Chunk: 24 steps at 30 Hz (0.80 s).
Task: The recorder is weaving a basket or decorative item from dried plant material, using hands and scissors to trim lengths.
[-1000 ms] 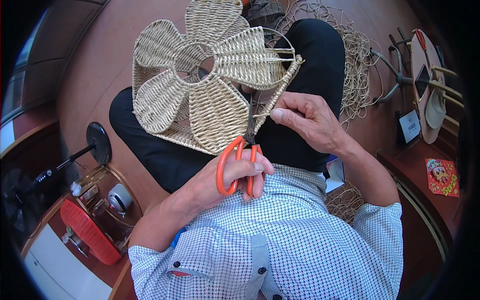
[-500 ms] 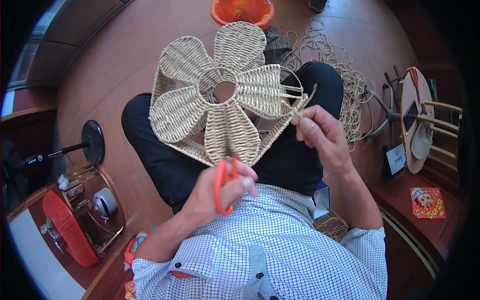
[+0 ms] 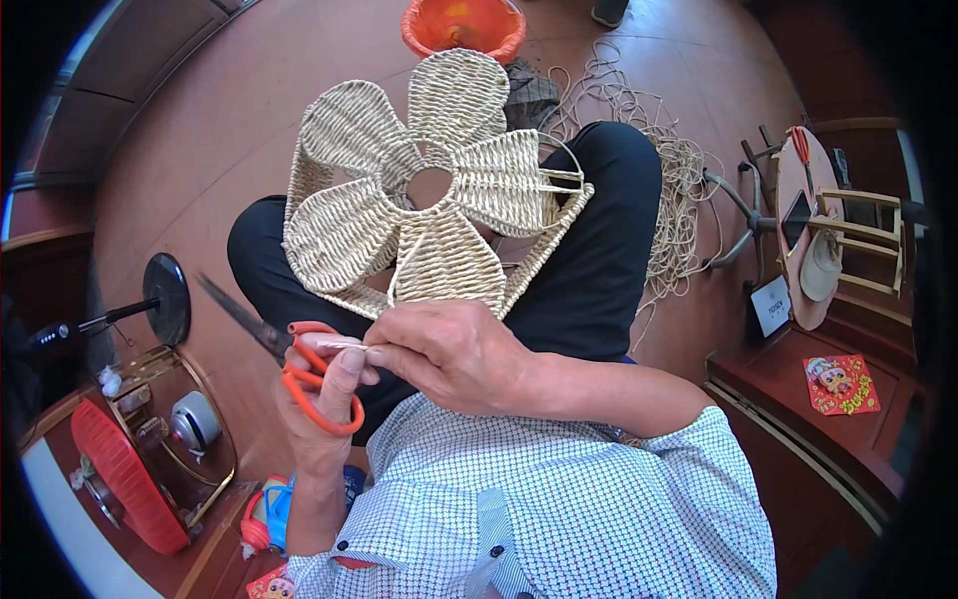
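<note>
Both hands meet over my lap, just in front of a woven flower-shaped piece (image 3: pixel 494 178) resting across my thighs. Around the fingers of my left hand (image 3: pixel 324 389) hang orange-handled scissors (image 3: pixel 271 337), blades pointing up and left, away from the weave. That hand's fingertips also pinch a short pale strand of cord (image 3: pixel 344 345). My right hand (image 3: pixel 449 344) is closed on the strand's other end; most of its fingertips are hidden. The flower has several petals of twisted straw-coloured cord around a round hole. Bare frame wires (image 3: pixel 562 182) show at the right petal's tip.
Loose cord (image 3: pixel 669 220) lies heaped on the floor right of my knee. An orange-lined bin (image 3: pixel 464 28) stands ahead. At left are a round black base (image 3: pixel 168 299) and a red-covered fan (image 3: pixel 130 474); at right, a stool (image 3: pixel 858 225) and a cap (image 3: pixel 821 265).
My right hand has left the flower's right edge and come to my left hand. The left hand has moved left with the scissors, and both now pinch a strand.
</note>
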Tool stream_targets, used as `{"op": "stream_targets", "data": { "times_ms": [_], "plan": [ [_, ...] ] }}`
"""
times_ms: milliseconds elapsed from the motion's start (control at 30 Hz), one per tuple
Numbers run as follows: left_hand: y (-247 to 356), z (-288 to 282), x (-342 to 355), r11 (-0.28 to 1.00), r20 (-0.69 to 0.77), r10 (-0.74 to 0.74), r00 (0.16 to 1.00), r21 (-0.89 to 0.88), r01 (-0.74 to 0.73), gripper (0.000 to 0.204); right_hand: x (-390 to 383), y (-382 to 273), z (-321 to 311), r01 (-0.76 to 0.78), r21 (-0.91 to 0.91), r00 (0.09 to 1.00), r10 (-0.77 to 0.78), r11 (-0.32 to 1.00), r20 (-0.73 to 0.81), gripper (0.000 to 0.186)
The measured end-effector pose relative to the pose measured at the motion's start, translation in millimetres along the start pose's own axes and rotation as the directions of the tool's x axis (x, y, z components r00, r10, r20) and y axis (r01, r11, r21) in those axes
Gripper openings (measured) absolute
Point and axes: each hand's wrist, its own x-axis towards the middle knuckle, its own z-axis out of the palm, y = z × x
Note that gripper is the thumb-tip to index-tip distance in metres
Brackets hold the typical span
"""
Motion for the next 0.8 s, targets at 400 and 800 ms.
{"op": "stream_targets", "data": {
  "times_ms": [400, 800],
  "plan": [
    [-73, -158, 51, 0.973, -0.557, 0.098, 0.825, -0.120, -0.197, 0.009, -7, 19, -48, 0.041, -0.317, 0.997, -0.060, 0.948, -0.050, 0.017],
    [-296, -240, 94, 0.956, -0.441, -0.243, 0.864, 0.040, 0.289, 0.026, -138, 163, -300, -0.405, 0.266, 0.254, 0.388, 0.874, -0.886, 0.018]
  ]
}}
